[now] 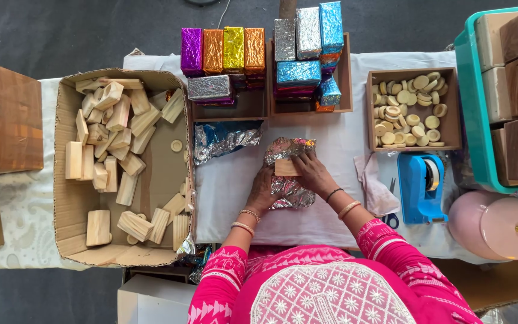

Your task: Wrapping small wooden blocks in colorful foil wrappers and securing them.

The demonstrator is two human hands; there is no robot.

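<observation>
Item: wooden block [286, 167] on silver foil sheet [289, 174], tabletop [337, 141] centre, just left of the blue tape dispenser [421, 186]. Left hand [265, 189] and right hand [313, 172] both grasp foil against block. Risk: thin foil likely tears if pulled hard over corners.

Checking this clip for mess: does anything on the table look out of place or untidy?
Mostly orderly. One blue foil sheet lies crumpled and loose on the white cloth, left of the hands. A single wooden disc sits in the cardboard box of wood blocks, away from the tray of discs.
</observation>
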